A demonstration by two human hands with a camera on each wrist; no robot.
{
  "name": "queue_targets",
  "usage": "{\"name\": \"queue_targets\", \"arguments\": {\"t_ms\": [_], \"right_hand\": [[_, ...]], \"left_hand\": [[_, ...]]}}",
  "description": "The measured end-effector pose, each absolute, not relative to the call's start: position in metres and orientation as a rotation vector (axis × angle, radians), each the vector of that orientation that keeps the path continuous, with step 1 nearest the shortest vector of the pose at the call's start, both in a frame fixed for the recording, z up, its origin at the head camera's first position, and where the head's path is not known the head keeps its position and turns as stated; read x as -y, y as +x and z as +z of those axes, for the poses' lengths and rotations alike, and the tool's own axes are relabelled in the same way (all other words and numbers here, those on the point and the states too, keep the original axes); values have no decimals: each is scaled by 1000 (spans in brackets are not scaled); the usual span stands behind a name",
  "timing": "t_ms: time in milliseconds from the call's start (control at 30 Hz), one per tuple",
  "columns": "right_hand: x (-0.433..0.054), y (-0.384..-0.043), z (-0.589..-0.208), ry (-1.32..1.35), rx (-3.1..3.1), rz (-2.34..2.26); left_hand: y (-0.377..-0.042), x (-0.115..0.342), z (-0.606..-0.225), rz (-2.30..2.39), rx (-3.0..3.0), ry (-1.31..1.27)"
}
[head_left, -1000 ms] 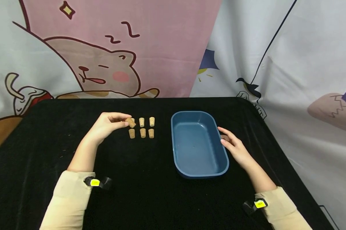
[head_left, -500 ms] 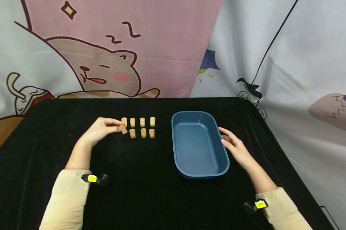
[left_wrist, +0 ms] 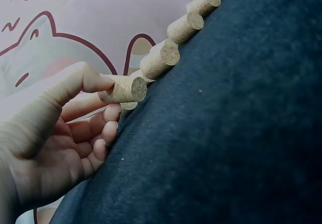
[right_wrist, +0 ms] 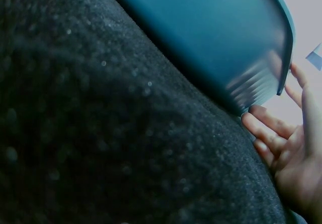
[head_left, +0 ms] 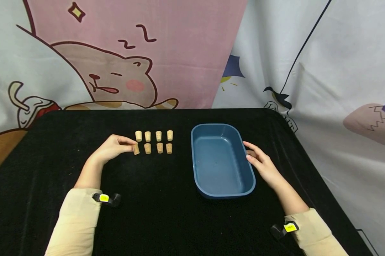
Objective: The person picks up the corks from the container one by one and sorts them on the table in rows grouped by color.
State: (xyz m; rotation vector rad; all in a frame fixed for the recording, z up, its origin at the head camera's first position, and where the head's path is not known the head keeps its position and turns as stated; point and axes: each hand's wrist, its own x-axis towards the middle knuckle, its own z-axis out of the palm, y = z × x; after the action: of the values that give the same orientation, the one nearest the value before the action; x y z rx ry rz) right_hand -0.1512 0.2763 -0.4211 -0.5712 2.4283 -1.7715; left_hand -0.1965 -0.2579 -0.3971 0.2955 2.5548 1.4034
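My left hand (head_left: 114, 147) pinches a tapered cork stopper (head_left: 136, 149) between thumb and fingertips at the left end of the front row. In the left wrist view this cork (left_wrist: 123, 89) shows its round end, with the other fingers loosely bent below it. Beside it in the front row stand more corks (head_left: 147, 148), and a back row of corks (head_left: 138, 136) stands behind. Over on the right, my right hand (head_left: 263, 163) touches the outer right side of a blue plastic basin (head_left: 224, 195) with relaxed fingertips. The right wrist view has these fingers (right_wrist: 271, 126) against its wall.
Black cloth (head_left: 167, 220) covers the table. A curtain (head_left: 186, 53) with cartoon prints hangs behind its far edge. Between the corks and the basin lies a strip of bare cloth. Each wrist carries a small black camera (head_left: 115, 200).
My left hand has brought the cork left and toward me, from above the back row down to the front row's left end. The right hand and basin stay where they were.
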Motion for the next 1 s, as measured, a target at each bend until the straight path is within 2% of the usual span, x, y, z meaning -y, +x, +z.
{"name": "queue_targets", "arguments": {"t_ms": [1000], "right_hand": [[-278,-152,-423,-604,-2440,-1793]], "left_hand": [[-201,246,-401,1309,-2664,354]]}}
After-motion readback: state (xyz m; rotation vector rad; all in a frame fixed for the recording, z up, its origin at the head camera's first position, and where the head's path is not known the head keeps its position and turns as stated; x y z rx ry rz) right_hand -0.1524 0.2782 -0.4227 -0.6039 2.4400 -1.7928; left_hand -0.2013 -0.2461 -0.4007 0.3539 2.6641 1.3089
